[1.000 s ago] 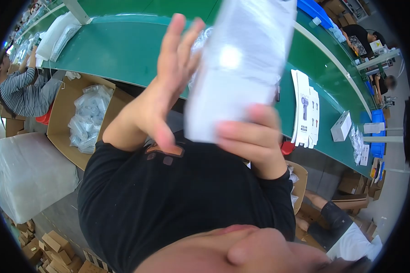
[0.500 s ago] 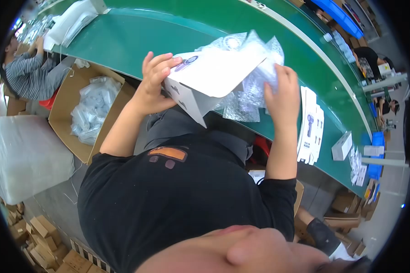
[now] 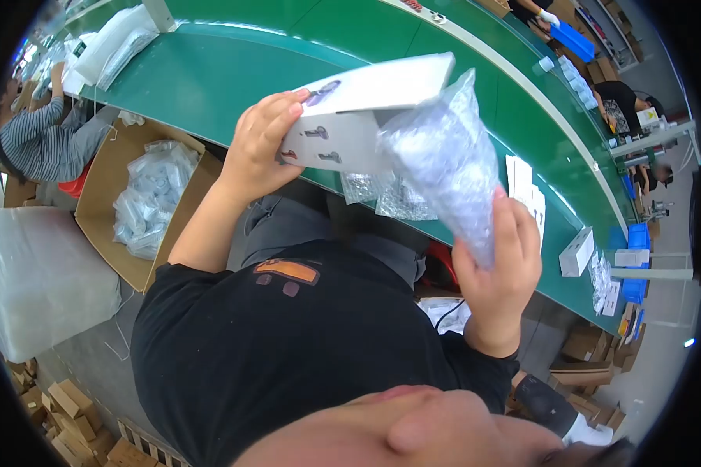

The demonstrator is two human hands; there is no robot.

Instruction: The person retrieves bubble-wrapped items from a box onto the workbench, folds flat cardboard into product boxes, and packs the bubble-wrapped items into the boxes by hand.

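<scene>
In my left hand (image 3: 263, 148) is a white printed cardboard box (image 3: 336, 138), with fingers wrapped around its left end. The box is tilted, and its right end faces a bubble-wrap pouch (image 3: 448, 159). My right hand (image 3: 505, 265) grips the pouch at its lower end; the pouch slants up to the left, its tip beside the box end. Whatever is inside the pouch cannot be made out. More bubble-wrap pouches (image 3: 405, 201) lie on the green bench (image 3: 218, 78) below the box. Flat white printed cartons (image 3: 519, 177) lie behind my right hand.
A brown carton (image 3: 101, 198) of clear-bagged parts stands left of me, beside a large plastic-wrapped bundle (image 3: 47, 280). A small white box (image 3: 576, 253) sits at the bench's right end. A person in a striped shirt (image 3: 31, 136) works at far left; others are across the bench.
My right hand has moved down and right, now gripping one pouch clear of the bench. The box has turned, so its printed side shows more, with my left hand still around it.
</scene>
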